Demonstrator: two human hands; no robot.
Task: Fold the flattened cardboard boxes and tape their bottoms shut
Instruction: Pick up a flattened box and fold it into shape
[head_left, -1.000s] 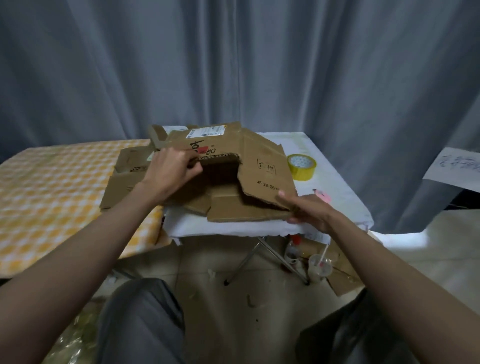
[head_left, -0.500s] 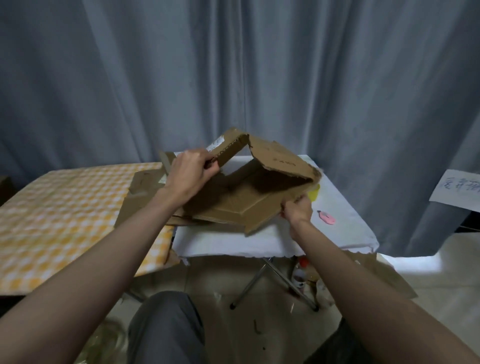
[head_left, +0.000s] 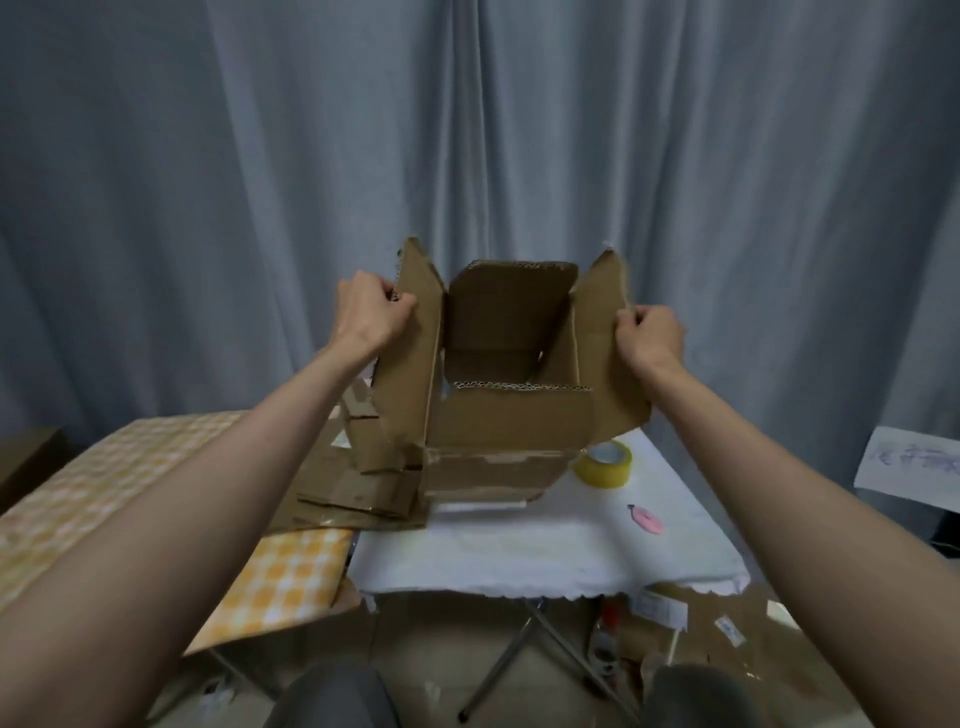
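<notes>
Change: half a second ago the cardboard box (head_left: 498, 415) lay tilted and half-collapsed low over the desk; now it is raised upright, squared open, its flaps spread to either side. Both hands have come up with it, and the view has tipped upward.
Curtain: grey curtain (head_left: 208, 182) fills the background behind everything.
Desks: a yellow-checked desk (head_left: 104, 493) on the left, a white-covered desk (head_left: 545, 551) in the middle on folding metal legs.
Box position: held above the far edge of the white desk, open end toward the camera, inner walls and corrugated edges visible; whether its lower edge touches the cloth cannot be told.
Flat stack: more flattened cardboard (head_left: 353, 493) lies just left of the box, straddling both desks.
Left grip: left hand (head_left: 371, 312) clamped on the outer edge of the left flap, fingers curled round it.
Right grip: right hand (head_left: 647, 332) clamped on the outer edge of the right flap, fingers curled.
Tape: yellow tape roll (head_left: 605, 464) sits on the white cloth, just right of the box's lower corner.
Small item: a pink object (head_left: 647, 518) lies nearer the camera than the tape.
Writing: a paper sheet (head_left: 914, 462) at far right carries handwriting, too blurred to read; no legible print shows on the box.
</notes>
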